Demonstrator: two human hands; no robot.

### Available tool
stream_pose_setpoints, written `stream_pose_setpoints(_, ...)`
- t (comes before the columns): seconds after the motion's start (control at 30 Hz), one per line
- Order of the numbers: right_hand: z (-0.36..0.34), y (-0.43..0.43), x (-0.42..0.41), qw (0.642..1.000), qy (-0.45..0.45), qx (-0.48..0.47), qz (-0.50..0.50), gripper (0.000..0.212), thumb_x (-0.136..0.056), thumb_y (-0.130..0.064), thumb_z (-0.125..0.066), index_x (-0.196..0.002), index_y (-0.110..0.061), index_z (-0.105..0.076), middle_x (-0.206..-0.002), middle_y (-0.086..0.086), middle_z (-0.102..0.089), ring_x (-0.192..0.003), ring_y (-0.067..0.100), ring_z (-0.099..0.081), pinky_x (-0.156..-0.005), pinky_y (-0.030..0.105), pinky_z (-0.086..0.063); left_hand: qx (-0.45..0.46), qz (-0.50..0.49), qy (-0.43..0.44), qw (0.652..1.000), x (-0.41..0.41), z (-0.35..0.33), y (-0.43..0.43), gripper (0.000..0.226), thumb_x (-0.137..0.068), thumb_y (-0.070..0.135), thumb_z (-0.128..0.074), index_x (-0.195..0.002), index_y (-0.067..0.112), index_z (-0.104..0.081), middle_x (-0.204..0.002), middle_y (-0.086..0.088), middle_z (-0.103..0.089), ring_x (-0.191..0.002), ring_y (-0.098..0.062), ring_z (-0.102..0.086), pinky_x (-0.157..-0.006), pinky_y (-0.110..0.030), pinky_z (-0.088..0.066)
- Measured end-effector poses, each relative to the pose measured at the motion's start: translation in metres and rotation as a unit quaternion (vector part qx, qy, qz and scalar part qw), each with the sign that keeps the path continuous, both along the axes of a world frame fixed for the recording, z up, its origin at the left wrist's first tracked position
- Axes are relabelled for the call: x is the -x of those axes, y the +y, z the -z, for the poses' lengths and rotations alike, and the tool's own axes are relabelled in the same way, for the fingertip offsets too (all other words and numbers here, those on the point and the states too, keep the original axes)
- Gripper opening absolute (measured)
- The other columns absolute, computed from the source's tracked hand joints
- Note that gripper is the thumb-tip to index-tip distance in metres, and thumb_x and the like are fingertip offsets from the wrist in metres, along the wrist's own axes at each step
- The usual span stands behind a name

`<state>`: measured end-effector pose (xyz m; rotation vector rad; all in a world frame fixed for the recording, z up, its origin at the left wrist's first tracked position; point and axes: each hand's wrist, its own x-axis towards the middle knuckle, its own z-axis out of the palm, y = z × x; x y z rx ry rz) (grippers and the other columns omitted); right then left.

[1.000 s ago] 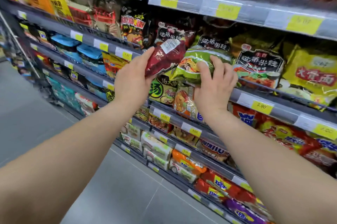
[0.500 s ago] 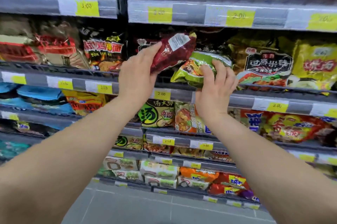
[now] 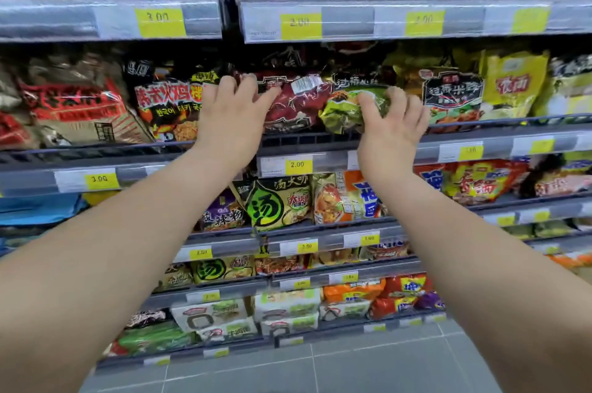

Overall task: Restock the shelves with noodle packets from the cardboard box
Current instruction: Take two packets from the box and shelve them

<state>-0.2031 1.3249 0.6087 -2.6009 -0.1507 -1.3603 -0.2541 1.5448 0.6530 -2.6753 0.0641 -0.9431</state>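
Note:
A dark red noodle packet (image 3: 296, 101) with a white barcode label lies on the second shelf (image 3: 320, 136) behind its wire rail. My left hand (image 3: 234, 114) holds its left end, fingers curled over the top edge. Beside it on the right sits a green noodle packet (image 3: 344, 107), crumpled where my right hand (image 3: 392, 123) grips it. Both packets rest among other packets in the same row. No cardboard box is in view.
Shelves of noodle packets fill the view, each with a wire rail and yellow price tags (image 3: 297, 164). Black and red packets (image 3: 166, 101) stand to the left, a black packet (image 3: 453, 91) and yellow ones (image 3: 512, 85) to the right. Grey floor tiles (image 3: 320, 370) lie below.
Both hands have pushed the red and green packets from in front of the shelf down and in behind the rail. The camera has turned to face the shelves squarely.

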Motion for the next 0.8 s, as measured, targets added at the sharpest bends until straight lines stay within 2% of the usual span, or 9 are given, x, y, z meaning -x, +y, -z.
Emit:
stream_pose_setpoints(0.1, -0.008, -0.005, -0.001, 0.999, 0.021, 0.024, 0.015, 0.058, -0.067, 0.006, -0.053, -0.117, -0.022, -0.055, -0.122, 0.015, -0.052, -0.112, 0.036, -0.038, -0.101, 0.050, -0.024, -0.018, -0.018, 0.039, 0.999, 0.001, -0.013, -0.010, 0.061, -0.085, 0.007, -0.052, -0.141, 0.022, -0.036, -0.130, -0.009, -0.048, -0.110, -0.034, -0.042, -0.086, -0.042, -0.036)
stream_pose_setpoints(0.2, -0.015, -0.011, -0.006, 0.998, 0.047, 0.050, 0.004, 0.059, -0.069, 0.008, -0.060, -0.121, -0.020, -0.056, -0.123, 0.014, -0.054, -0.120, 0.039, -0.041, -0.107, 0.055, -0.022, 0.007, -0.021, 0.049, 0.999, -0.002, -0.013, -0.020, 0.062, -0.083, 0.004, -0.054, -0.141, 0.017, -0.035, -0.123, -0.010, -0.051, -0.113, -0.035, -0.042, -0.081, -0.040, -0.040)
stream_pose_setpoints(0.27, -0.014, -0.009, -0.010, 0.996, 0.070, 0.053, -0.013, 0.062, -0.072, 0.009, -0.061, -0.126, -0.018, -0.054, -0.126, 0.014, -0.054, -0.125, 0.040, -0.040, -0.109, 0.058, -0.019, 0.019, -0.008, 0.023, 1.000, -0.001, -0.001, -0.023, 0.074, -0.079, 0.002, -0.056, -0.145, 0.017, -0.027, -0.127, -0.012, -0.050, -0.114, -0.036, -0.044, -0.079, -0.040, -0.042)
stream_pose_setpoints(0.33, -0.009, -0.007, -0.013, 0.995, 0.085, 0.053, -0.024, 0.065, -0.074, 0.009, -0.059, -0.133, -0.017, -0.049, -0.129, 0.014, -0.052, -0.128, 0.040, -0.038, -0.111, 0.058, -0.015, 0.010, 0.023, -0.041, 0.999, 0.001, 0.018, -0.026, 0.083, -0.070, -0.002, -0.058, -0.145, 0.019, -0.029, -0.131, -0.013, -0.043, -0.111, -0.037, -0.042, -0.079, -0.040, -0.044)
stream_pose_setpoints(0.4, -0.006, -0.007, -0.015, 0.994, 0.093, 0.054, -0.034, 0.065, -0.075, 0.008, -0.058, -0.134, -0.016, -0.046, -0.129, 0.013, -0.051, -0.127, 0.039, -0.037, -0.112, 0.056, -0.012, -0.001, 0.060, -0.098, 0.993, 0.003, 0.039, -0.032, 0.081, -0.065, -0.002, -0.050, -0.142, 0.017, -0.033, -0.129, -0.014, -0.035, -0.103, -0.036, -0.036, -0.078, -0.041, -0.045)
stream_pose_setpoints(0.43, -0.007, -0.009, -0.016, 0.994, 0.090, 0.052, -0.043, 0.062, -0.075, 0.008, -0.058, -0.132, -0.015, -0.048, -0.128, 0.013, -0.052, -0.125, 0.038, -0.039, -0.112, 0.056, -0.013, -0.001, 0.072, -0.098, 0.993, 0.004, 0.048, -0.036, 0.078, -0.066, 0.000, -0.047, -0.141, 0.015, -0.034, -0.127, -0.015, -0.037, -0.101, -0.035, -0.035, -0.078, -0.042, -0.046)
stream_pose_setpoints(0.53, -0.015, -0.016, -0.023, 0.994, 0.061, 0.057, -0.074, 0.047, -0.078, 0.005, -0.057, -0.121, -0.013, -0.058, -0.116, 0.013, -0.059, -0.112, 0.038, -0.047, -0.107, 0.055, -0.024, 0.043, 0.051, -0.053, 0.996, 0.000, 0.060, -0.045, 0.068, -0.082, 0.021, -0.059, -0.144, 0.016, -0.033, -0.133, -0.016, -0.043, -0.107, -0.039, -0.043, -0.077, -0.047, -0.047)
stream_pose_setpoints(0.63, -0.027, -0.019, -0.032, 0.993, 0.050, 0.052, -0.092, 0.038, -0.082, 0.003, -0.051, -0.115, -0.012, -0.062, -0.106, 0.012, -0.064, -0.105, 0.038, -0.051, -0.103, 0.054, -0.030, 0.098, 0.025, -0.039, 0.994, -0.010, 0.052, -0.047, 0.065, -0.091, 0.047, -0.049, -0.147, 0.022, -0.028, -0.143, -0.014, -0.038, -0.119, -0.045, -0.041, -0.085, -0.050, -0.044)
stream_pose_setpoints(0.8, -0.037, -0.011, -0.044, 0.992, 0.095, 0.065, -0.055, 0.038, -0.084, 0.000, -0.047, -0.118, -0.011, -0.061, -0.103, 0.017, -0.065, -0.105, 0.040, -0.050, -0.111, 0.054, -0.021, 0.119, 0.015, -0.048, 0.992, -0.024, 0.037, -0.051, 0.060, -0.091, 0.053, -0.041, -0.144, 0.025, -0.033, -0.144, -0.010, -0.038, -0.124, -0.045, -0.037, -0.086, -0.052, -0.043)
